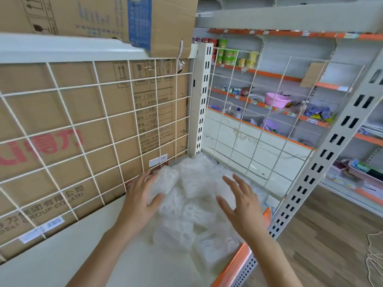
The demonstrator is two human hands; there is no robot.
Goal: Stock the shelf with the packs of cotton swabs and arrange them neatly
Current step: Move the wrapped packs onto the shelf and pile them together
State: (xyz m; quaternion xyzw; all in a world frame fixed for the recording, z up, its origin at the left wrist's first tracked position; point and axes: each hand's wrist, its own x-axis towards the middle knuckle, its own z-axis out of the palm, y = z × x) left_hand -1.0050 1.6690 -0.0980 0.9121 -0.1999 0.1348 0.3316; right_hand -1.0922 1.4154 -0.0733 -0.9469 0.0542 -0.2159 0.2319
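On shelf (pixel 132 255), clear white swab packs (pixel 192 195), heaped

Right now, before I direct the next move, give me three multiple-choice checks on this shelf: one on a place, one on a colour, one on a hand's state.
1. Where on the shelf do the packs of cotton swabs lie?
A. at its left end
B. at its right end, by the side wire grid
C. hanging from hooks above it

2. What colour is the shelf's front edge strip?
A. blue
B. green
C. orange

3. How is the right hand?
A. open, fingers spread
B. closed in a fist round a pack
C. out of view

Answers: 1 B, the pile fills the corner beside the side grid. 2 C, the strip along the front is orange. 3 A, its fingers are straight and spread over the packs.
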